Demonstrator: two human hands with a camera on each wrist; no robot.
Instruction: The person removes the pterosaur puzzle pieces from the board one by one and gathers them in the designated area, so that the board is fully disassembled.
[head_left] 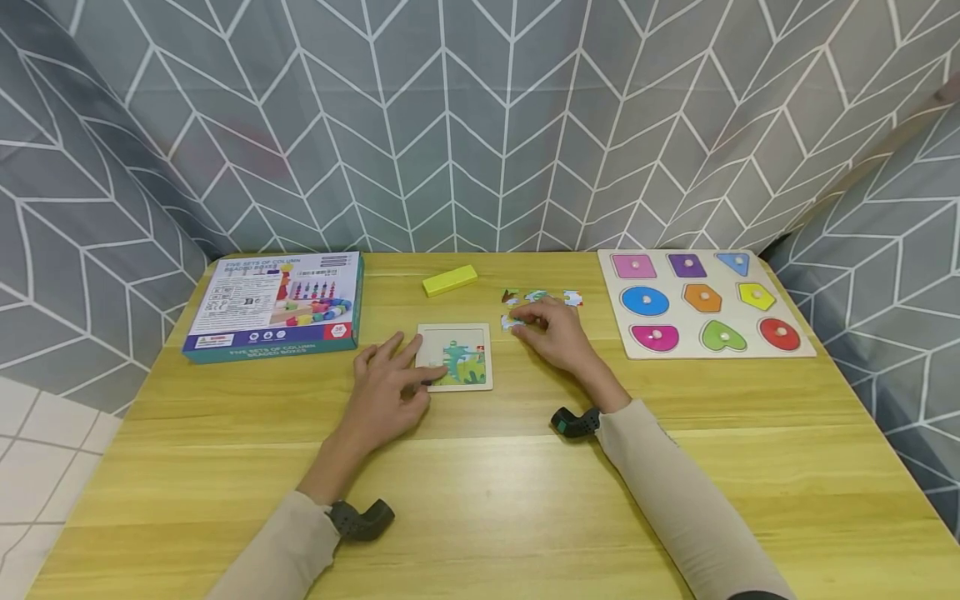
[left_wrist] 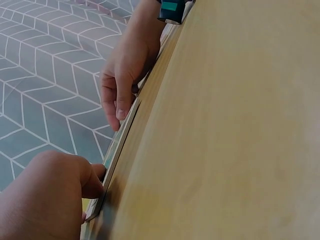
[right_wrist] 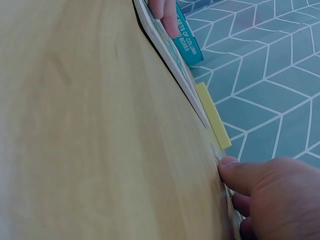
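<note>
A small square jigsaw puzzle board (head_left: 454, 387) with a light frame and a partly filled green dinosaur picture lies near the middle of the table. My left hand (head_left: 386, 392) is at its left side, with the index finger reaching over the lower part of the picture and the other fingers spread at the frame. To the right, my right hand (head_left: 557, 333) has thumb and index fingertip at a loose puzzle piece (head_left: 508, 322), pinching it close over the tabletop. Several more pieces, such as a brown and green one (head_left: 509, 296), lie just beyond the fingers, partly hidden.
A yellow block (head_left: 450, 281) lies behind the board. At the left stands a boxed bead set (head_left: 273, 304); at the right lies a knobbed shape board (head_left: 708, 304). A grey patterned curtain (head_left: 480, 125) hangs along the table's far edge.
</note>
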